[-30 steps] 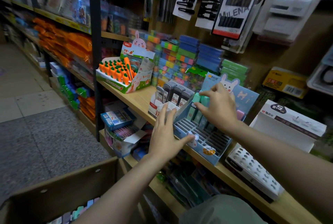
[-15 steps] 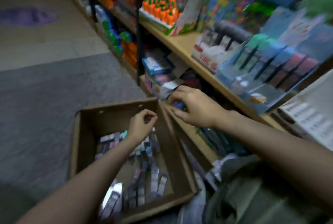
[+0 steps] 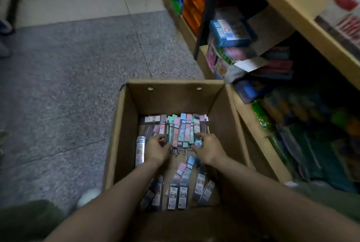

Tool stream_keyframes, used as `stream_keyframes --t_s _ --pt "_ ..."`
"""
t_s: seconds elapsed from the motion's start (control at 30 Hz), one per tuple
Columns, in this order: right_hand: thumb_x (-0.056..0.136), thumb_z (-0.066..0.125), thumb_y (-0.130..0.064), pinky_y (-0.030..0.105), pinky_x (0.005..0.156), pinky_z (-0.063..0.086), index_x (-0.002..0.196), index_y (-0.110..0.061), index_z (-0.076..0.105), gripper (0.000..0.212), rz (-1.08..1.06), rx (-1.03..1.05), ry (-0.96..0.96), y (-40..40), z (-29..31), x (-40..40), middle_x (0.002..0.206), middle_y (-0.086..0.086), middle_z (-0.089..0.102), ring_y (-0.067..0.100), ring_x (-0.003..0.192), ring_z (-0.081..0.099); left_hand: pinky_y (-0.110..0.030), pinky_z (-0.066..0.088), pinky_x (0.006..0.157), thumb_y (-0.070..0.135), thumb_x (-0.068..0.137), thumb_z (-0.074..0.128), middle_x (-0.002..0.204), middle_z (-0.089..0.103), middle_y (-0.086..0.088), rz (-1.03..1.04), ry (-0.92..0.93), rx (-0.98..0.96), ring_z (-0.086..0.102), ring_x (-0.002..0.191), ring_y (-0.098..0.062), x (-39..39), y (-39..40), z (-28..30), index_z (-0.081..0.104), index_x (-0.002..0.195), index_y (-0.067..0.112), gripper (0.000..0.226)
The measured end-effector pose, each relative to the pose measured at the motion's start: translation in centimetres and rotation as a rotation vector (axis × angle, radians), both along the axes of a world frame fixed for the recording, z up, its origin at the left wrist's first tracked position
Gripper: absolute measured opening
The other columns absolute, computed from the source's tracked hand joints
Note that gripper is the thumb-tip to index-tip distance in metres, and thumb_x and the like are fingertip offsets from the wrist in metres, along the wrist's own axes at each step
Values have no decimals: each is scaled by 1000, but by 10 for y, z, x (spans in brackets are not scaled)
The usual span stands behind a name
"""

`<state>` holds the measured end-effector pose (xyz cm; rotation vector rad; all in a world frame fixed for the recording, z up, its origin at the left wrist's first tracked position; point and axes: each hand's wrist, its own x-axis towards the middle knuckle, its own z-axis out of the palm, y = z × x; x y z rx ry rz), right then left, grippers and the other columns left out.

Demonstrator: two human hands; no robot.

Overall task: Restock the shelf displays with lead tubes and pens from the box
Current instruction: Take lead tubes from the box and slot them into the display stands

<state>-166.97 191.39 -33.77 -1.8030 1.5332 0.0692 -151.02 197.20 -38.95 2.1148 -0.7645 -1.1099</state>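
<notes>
An open cardboard box (image 3: 124,117) stands on the floor below me. Several pastel lead tubes (image 3: 183,130) lie bunched at its far end, and darker packed ones (image 3: 178,193) lie nearer me. A silver tube (image 3: 139,151) lies along the left wall. My left hand (image 3: 156,150) is down in the box with its fingers curled on the left side of the pastel bunch. My right hand (image 3: 208,149) closes its fingers and thumb on the bunch's right side, around a shiny tube. The shelf displays are out of view.
A wooden shelf unit (image 3: 303,14) rises on the right, its lower shelf (image 3: 253,125) packed with stationery right beside the box. Small product boxes (image 3: 229,33) overhang above the box's far right corner. Grey floor (image 3: 68,86) lies to the left.
My view swung down from the shelf displays to the box. Both hands left the shelf and went down into the box, onto the pastel tubes.
</notes>
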Motion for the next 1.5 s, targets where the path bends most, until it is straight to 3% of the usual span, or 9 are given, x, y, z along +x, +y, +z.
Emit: stream_keyframes --t_s 0.13,0.27,0.43,0.7,0.93,1.03,1.17,1.33,1.5 --pt "92 65 -21 28 102 41 138 -16 51 49 -27 -2 42 -17 -32 12 138 12 46 25 120 53 -37 50 90 14 83 74 109 65 -14 -81 -46 16 60 102 -29 -4 -31 -16 61 115 4 36" --pt "93 63 -21 33 105 43 140 -17 45 51 -98 -8 105 -22 -56 16 141 9 39 25 125 48 -37 53 84 27 78 79 104 65 -4 -99 -182 19 61 96 -22 -9 -45 -28 63 111 11 40" --pt "95 59 -33 40 96 51 139 -15 40 52 -168 -36 198 3 -83 5 139 9 44 25 124 50 -41 53 80 17 80 76 93 65 -10 -105 -225 17 62 88 -27 -6 -47 -35 62 103 7 28" --pt "93 63 -30 38 100 48 138 -14 43 52 -264 -108 157 21 -99 4 144 6 42 23 130 47 -28 44 67 19 90 66 70 51 2 -98 -147 69 54 78 -19 -10 -29 -36 59 92 10 12" --pt "90 68 -20 37 90 52 120 -11 57 33 -348 -106 -15 18 -85 1 116 5 61 20 106 60 -18 40 63 17 93 62 73 50 3 53 74 38 50 73 -16 -5 -26 -40 46 77 20 22" --pt "90 68 -17 17 65 48 100 -11 60 13 -370 -102 -197 12 -69 4 76 -8 58 1 68 55 -21 43 67 0 91 53 80 55 0 130 234 25 54 85 -19 -2 -27 -35 50 82 19 21" --pt "89 70 -15 6 52 41 87 -19 58 13 -379 -79 -372 5 -50 7 66 -7 57 -2 56 53 -37 56 83 -6 90 51 100 69 -12 172 427 -21 66 97 -24 -3 -20 -21 55 97 17 24" --pt "87 71 -8 6 47 42 111 -12 60 27 -479 48 -515 2 -32 3 54 -11 58 -5 48 55 -33 58 68 -1 94 49 93 66 -6 103 503 -30 66 79 -19 -6 -8 -3 57 99 21 24" --pt "87 69 -3 13 44 45 107 -7 59 23 -448 114 -565 1 -19 2 45 -13 57 -5 43 54 -33 58 66 3 95 52 98 71 -9 48 657 -5 72 82 -20 -11 2 8 51 107 13 15"
